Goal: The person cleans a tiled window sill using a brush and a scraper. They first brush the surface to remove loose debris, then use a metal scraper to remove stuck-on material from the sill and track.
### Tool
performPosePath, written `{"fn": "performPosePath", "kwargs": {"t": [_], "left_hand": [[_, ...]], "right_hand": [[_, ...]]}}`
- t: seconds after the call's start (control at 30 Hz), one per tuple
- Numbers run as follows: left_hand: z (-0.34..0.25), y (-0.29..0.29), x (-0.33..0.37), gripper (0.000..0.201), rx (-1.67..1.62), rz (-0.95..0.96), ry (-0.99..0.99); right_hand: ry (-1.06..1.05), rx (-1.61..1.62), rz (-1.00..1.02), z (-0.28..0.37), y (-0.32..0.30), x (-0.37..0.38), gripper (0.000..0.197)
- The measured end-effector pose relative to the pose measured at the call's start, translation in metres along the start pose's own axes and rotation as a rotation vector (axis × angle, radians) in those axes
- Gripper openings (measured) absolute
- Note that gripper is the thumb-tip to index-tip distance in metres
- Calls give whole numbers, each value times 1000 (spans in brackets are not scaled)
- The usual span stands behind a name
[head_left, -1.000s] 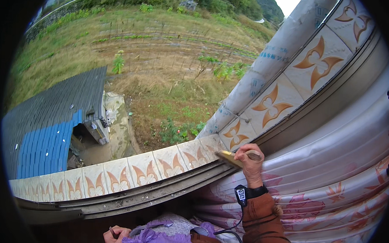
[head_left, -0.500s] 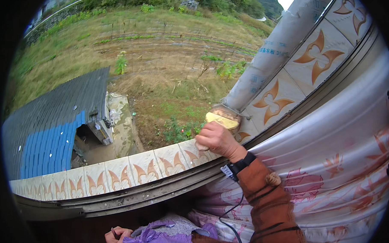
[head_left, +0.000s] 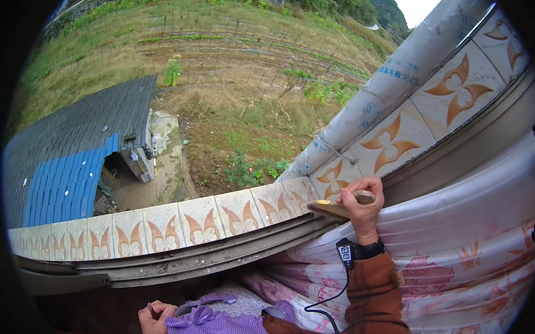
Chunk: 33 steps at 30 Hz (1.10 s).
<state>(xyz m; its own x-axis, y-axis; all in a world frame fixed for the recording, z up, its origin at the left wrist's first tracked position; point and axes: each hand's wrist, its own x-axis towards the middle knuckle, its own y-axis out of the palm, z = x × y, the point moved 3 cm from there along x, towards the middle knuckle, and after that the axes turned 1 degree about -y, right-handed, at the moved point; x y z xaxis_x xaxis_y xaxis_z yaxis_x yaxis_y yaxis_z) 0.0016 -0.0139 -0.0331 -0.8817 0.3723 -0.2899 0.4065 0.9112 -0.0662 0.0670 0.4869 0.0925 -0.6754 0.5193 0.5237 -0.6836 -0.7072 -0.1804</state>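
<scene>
At the corner of the sill (head_left: 295,194), a brush (head_left: 331,208) is gripped by the right hand (head_left: 365,216), while a dark item (head_left: 151,309) is pinched well apart by the left hand (head_left: 156,321), and the work looks unfinished, the track (head_left: 176,262) being left speckled.

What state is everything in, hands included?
Brush, gripped, near the tiled ledge; contact unclear.
Right hand, closed on the brush.
Left hand, closed on a dark object.
Tiled ledge, smudged in places.
Window track, littered with specks.
Curtain, gathered in folds.
Black wristband, fastened.
Shed, doorway open.
</scene>
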Motion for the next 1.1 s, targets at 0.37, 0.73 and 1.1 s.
{"fn": "performPosePath", "kwargs": {"t": [0.37, 0.73, 1.1], "left_hand": [[-8, 5, 3, 13, 27, -26, -51], [-7, 13, 7, 13, 14, -35, -60], [-3, 12, -2, 15, 71, -46, -58]], "right_hand": [[-185, 139, -66, -7, -9, -9, 44], [162, 136, -397, -12, -2, -9, 44], [-64, 254, -426, -33, -9, -21, 23]]}}
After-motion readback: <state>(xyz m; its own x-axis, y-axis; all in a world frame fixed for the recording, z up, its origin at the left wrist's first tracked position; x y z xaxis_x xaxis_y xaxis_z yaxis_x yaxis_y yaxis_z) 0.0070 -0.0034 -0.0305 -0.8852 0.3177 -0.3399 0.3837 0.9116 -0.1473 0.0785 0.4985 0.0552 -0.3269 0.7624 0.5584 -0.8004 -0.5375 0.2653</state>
